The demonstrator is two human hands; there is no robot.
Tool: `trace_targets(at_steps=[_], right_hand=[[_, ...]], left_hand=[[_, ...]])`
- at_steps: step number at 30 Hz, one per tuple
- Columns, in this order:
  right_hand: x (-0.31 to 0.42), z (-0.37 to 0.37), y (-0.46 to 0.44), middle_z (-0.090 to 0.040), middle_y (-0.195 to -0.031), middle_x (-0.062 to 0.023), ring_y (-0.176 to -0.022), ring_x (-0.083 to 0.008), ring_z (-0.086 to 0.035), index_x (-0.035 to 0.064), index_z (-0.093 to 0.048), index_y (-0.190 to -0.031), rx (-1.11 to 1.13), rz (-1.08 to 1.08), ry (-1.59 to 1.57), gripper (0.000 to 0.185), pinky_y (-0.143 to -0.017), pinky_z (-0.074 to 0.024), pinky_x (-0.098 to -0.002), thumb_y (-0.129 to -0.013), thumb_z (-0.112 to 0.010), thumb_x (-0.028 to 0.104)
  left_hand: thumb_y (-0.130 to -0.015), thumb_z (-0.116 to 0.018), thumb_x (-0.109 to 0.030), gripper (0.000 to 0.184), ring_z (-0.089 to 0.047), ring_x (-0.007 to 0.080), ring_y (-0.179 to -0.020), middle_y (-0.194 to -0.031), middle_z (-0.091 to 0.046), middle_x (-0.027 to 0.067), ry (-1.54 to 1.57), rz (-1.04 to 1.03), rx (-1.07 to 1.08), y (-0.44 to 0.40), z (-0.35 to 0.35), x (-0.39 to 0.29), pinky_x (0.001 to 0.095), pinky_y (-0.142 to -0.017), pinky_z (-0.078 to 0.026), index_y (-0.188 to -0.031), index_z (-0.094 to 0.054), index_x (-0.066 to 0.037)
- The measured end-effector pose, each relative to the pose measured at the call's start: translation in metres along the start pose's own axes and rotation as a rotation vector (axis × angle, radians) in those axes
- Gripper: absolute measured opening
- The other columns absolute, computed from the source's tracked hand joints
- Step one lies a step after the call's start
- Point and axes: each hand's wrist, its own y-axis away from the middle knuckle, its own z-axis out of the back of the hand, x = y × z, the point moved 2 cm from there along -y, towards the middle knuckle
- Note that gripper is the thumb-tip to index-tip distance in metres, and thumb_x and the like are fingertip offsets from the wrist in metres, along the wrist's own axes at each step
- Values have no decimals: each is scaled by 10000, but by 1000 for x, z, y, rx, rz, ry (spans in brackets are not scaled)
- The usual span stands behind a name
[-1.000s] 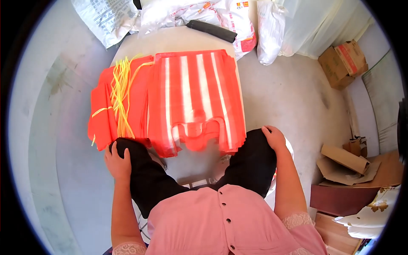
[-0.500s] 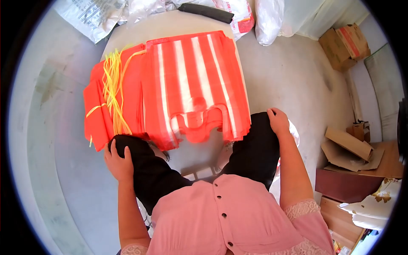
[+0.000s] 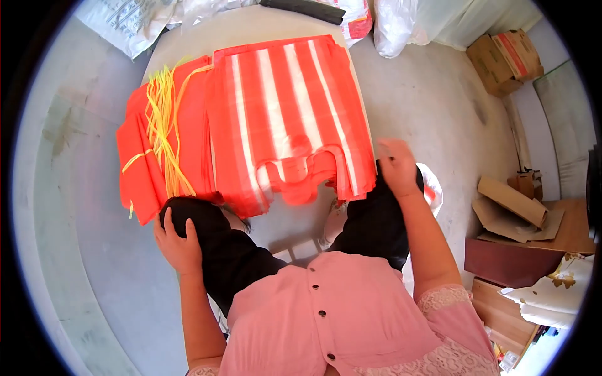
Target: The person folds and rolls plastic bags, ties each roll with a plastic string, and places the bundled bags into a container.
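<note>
In the head view, a stack of red-and-white striped plastic bags (image 3: pixel 241 119) with cut-out handles lies on the table at my knees. Left of it is a pile of red bags (image 3: pixel 199 135), topped by a bunch of yellow ties (image 3: pixel 164 119) and a red bundle bound with a yellow tie (image 3: pixel 139 172). My left hand (image 3: pixel 179 244) rests open on my left knee, just below that bundle, with its fingers apart. My right hand (image 3: pixel 399 168) is over my right knee, close to the stack's right edge. Motion blurs its fingers, and I see nothing held there.
A black roll (image 3: pixel 304 9) and white plastic sacks (image 3: pixel 128 25) are at the far edge of the table (image 3: pixel 207 34). Cardboard boxes (image 3: pixel 501 62) stand back right. Nearer on the right, an opened carton (image 3: pixel 517 210) sits on a brown cabinet (image 3: pixel 508 263).
My right hand has lifted from my right knee and moved slightly left towards the striped bags. My left hand stays on my knee. The view has shifted a little.
</note>
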Motion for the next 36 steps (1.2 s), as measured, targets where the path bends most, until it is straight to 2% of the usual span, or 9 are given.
trace_targets(at_steps=[4, 7, 13, 19, 22, 25, 28, 33, 36], right_hand=[[80, -49, -34, -693, -1191, -148, -1145, -353, -629, 18, -659, -1201, 268, 217, -173, 319, -977, -497, -424, -897, -696, 108], [116, -71, -55, -656, -1282, -159, -1202, -342, -601, 22, -600, -1318, 496, 56, -195, 446, -1013, -481, -420, -896, -702, 126], [115, -105, -75, -640, -1316, -165, -1202, -331, -599, 67, -538, -1440, 528, 7, -176, 603, -1009, -502, -416, -879, -730, 176], [121, -100, -97, -691, -1184, -131, -1053, -276, -673, 31, -690, -1177, 836, -251, -200, 366, -907, -536, -381, -859, -760, 197], [115, -101, -90, -694, -1031, -70, -947, -197, -675, 20, -702, -1024, 618, -259, -376, 216, -814, -540, -333, -872, -744, 167], [110, -106, -87, -644, -925, -20, -874, -131, -632, 31, -685, -994, 605, -332, -625, 161, -759, -530, -290, -896, -736, 147], [115, -99, -84, -604, -893, 8, -852, -89, -598, 36, -665, -955, 636, -414, -688, 113, -727, -520, -268, -922, -719, 131], [124, -95, -69, -599, -895, 18, -819, -76, -580, 53, -630, -941, 508, -568, -850, 114, -719, -508, -261, -946, -711, 132], [121, -95, -68, -613, -908, 15, -830, -81, -594, 61, -625, -967, 485, -602, -883, 110, -742, -517, -263, -957, -708, 133]], left_hand=[[-918, -705, -244, 526, -453, 414, -1364, -1526, -462, 192, 19, 11, 5, 1, 2, 7, 490, -1131, -402, -1407, -581, -93], [-923, -697, -240, 519, -457, 412, -1362, -1524, -463, 197, 20, 28, -5, 5, 5, 11, 488, -1131, -401, -1407, -582, -95], [-942, -668, -246, 497, -459, 405, -1371, -1536, -451, 198, 77, 128, -11, 15, 13, 31, 480, -1137, -396, -1403, -580, -79], [-969, -630, -240, 469, -457, 390, -1384, -1540, -446, 196, 124, 222, -31, 29, 18, 69, 468, -1149, -384, -1405, -576, -73], [-977, -621, -240, 467, -454, 388, -1386, -1538, -446, 196, 141, 247, -54, 39, 21, 87, 461, -1154, -378, -1406, -570, -61], [-970, -633, -216, 474, -447, 397, -1390, -1531, -451, 198, 159, 281, -62, 48, 25, 100, 474, -1156, -373, -1406, -564, -42], [-932, -672, -166, 498, -447, 407, -1385, -1519, -455, 204, -90, 67, -118, 48, 33, 88, 486, -1153, -372, -1397, -562, -25], [-868, -712, -93, 565, -502, 406, -1328, -1421, -542, 208, 309, -208, 69, 14, 20, 21, 464, -1134, -394, -1394, -535, 13], [-923, -663, -63, 564, -524, 319, -1356, -1468, -527, 184, 800, 9, 323, -11, -9, -26, 403, -1153, -388, -1454, -486, 5]])
